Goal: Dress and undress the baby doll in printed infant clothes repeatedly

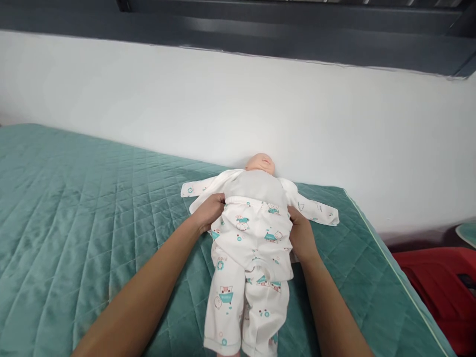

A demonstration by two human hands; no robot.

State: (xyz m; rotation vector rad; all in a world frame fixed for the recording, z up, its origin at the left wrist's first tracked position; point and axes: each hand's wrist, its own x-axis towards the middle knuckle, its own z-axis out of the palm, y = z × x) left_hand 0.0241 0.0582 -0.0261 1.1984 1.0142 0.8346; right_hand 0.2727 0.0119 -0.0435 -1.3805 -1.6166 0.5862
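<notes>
A baby doll [260, 162] lies on its back, its head by the wall and its legs toward me. White printed pants [253, 233] cover its legs and come up to its belly. My left hand [211, 212] is closed on the waistband at the left side, and my right hand [300, 232] grips the pants at the right side. Some fingertips of both hands are hidden by cloth. A white printed top [316, 210] is spread open under the doll with its sleeves out to both sides. The doll's grey-white torso [256, 186] shows above the waistband.
Green quilted bedding [92, 223] lies under the doll, with a piped edge on the right. Behind it rises a white wall [223, 99] below a dark metal frame [260, 29]. A red object [439, 282] stands beyond the bed's right edge.
</notes>
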